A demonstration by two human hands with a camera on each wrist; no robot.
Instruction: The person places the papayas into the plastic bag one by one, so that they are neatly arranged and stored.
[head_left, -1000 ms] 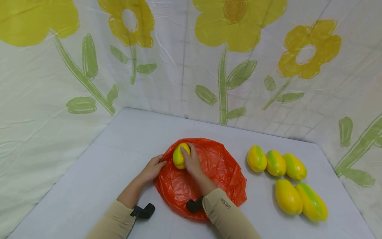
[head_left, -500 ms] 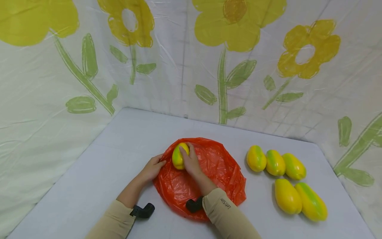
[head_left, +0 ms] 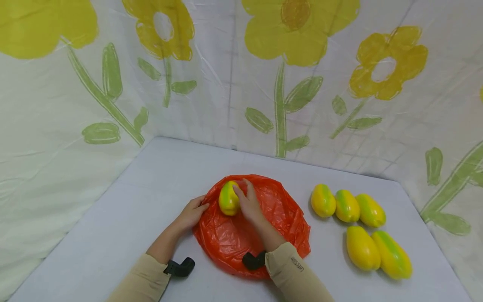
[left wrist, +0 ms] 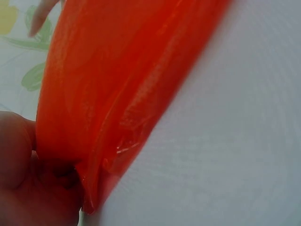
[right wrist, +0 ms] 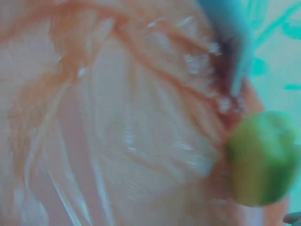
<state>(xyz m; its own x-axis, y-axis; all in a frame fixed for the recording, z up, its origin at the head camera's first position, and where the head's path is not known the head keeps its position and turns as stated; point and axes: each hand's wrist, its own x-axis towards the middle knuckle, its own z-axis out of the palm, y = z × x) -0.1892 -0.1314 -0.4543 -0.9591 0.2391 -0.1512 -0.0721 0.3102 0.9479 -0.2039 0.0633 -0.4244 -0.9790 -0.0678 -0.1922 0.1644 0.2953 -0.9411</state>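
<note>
A red plastic bag (head_left: 279,209) lies spread open on the table. My left hand (head_left: 191,213) grips its left rim, thumb on top; in the left wrist view the fingers (left wrist: 23,174) pinch the red film. One papaya (head_left: 228,201), yellow with a green stripe, sits inside the bag near that rim. Beside its right side is my right hand (head_left: 250,204), thumb and fingers spread, no longer wrapped around it. The right wrist view shows the papaya (right wrist: 263,160) against the crumpled film, with only a bit of fingertip at the lower right corner.
Right of the bag, several more papayas stand on the white table (head_left: 151,176): a back row with a papaya (head_left: 348,206) in its middle, and a front pair including a papaya (head_left: 363,248). Behind the table hangs a flower-printed curtain (head_left: 211,105).
My right hand has loosened from the papaya and drawn slightly to the right, leaving it in the bag. The left hand keeps its hold on the rim.
</note>
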